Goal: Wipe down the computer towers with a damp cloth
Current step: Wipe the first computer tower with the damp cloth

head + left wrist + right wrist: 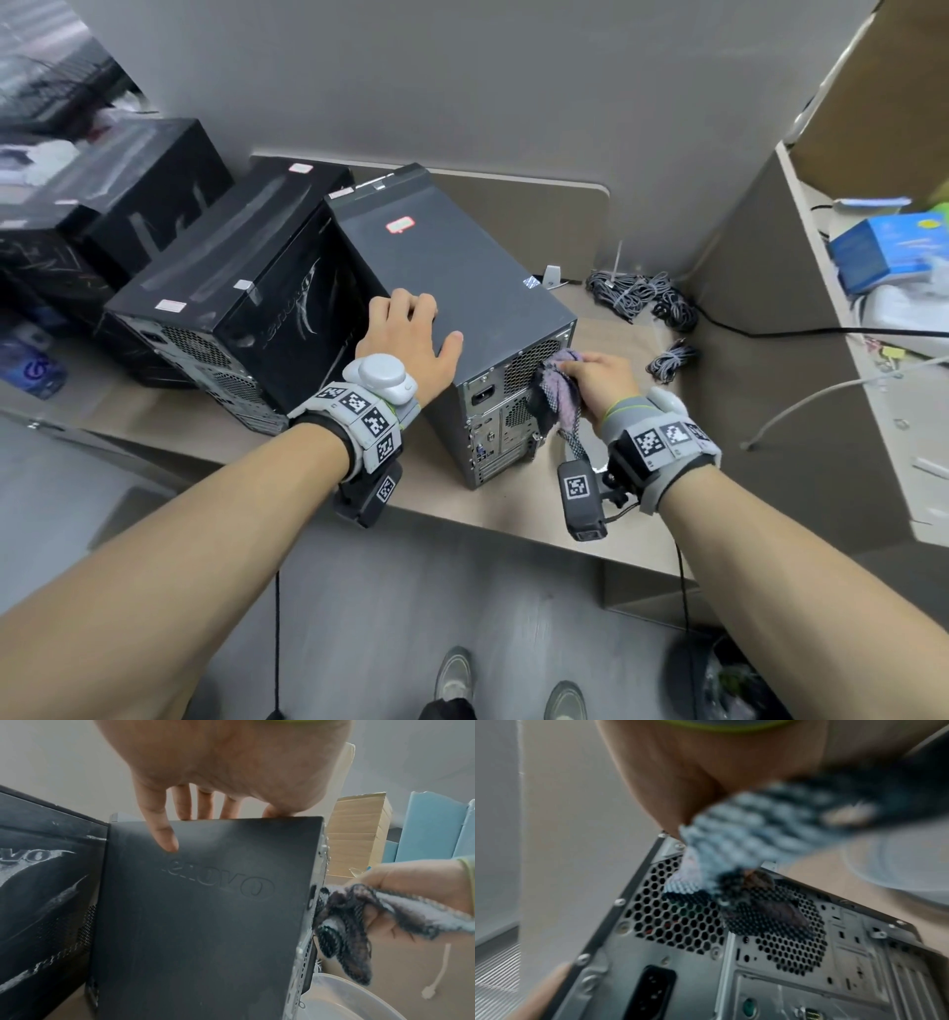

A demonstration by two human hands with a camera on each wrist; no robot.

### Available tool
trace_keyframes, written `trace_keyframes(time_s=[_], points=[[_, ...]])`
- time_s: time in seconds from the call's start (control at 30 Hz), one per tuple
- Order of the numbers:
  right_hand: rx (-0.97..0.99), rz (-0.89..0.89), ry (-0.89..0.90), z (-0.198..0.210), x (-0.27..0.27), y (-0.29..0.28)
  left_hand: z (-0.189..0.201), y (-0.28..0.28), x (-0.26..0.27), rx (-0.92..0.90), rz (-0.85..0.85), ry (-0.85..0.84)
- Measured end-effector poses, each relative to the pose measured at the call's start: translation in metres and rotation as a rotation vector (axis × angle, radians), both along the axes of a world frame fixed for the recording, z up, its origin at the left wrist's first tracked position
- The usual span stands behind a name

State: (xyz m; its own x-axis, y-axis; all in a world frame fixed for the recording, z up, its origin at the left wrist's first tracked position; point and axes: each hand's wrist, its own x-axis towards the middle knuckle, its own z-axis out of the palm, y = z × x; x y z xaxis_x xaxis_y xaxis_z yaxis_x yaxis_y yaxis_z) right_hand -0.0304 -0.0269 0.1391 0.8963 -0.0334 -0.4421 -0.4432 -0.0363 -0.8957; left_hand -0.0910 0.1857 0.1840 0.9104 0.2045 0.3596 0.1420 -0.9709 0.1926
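A grey computer tower stands on the desk with its metal rear panel facing me. My left hand rests on the tower's top near the rear left corner. Its thumb lies on the top and its fingers drape over the left edge onto the embossed side panel. My right hand grips a bunched lilac and dark mesh cloth. It presses the cloth against the honeycomb vent grille high on the rear panel.
Two dusty black towers stand close on the left of the grey one. Bundled cables lie at the back right of the desk. A clear plastic basin sits by the tower's rear. A shelf with a blue box stands at the right.
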Motion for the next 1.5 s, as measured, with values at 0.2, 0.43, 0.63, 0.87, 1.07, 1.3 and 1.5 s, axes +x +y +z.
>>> trace_keyframes(time_s=[0.2, 0.43, 0.63, 0.87, 1.07, 1.3, 1.5], points=[[-0.051, 0.208, -0.024, 0.013, -0.011, 0.012, -0.002, -0.002, 0.0, 0.003, 0.005, 0.005], [0.063, 0.09, -0.033, 0.016, -0.009, 0.005, -0.003, -0.002, 0.0, -0.002, 0.004, -0.011], [0.157, 0.24, -0.071, 0.022, -0.03, 0.022, -0.003, -0.002, 0.0, 0.013, 0.008, -0.002], [0.088, 0.359, -0.128, 0.036, -0.039, 0.021, -0.003, 0.0, 0.0, 0.021, -0.006, -0.005], [-0.116, 0.277, -0.174, 0.021, -0.038, 0.028, -0.003, 0.001, -0.002, 0.025, -0.018, 0.0], [-0.502, 0.573, 0.058, -0.038, -0.054, 0.038, -0.006, 0.004, -0.001, 0.038, -0.03, -0.029], [-0.746, 0.7, 0.087, -0.066, -0.063, 0.049, -0.007, 0.006, -0.001, 0.03, -0.04, -0.035]])
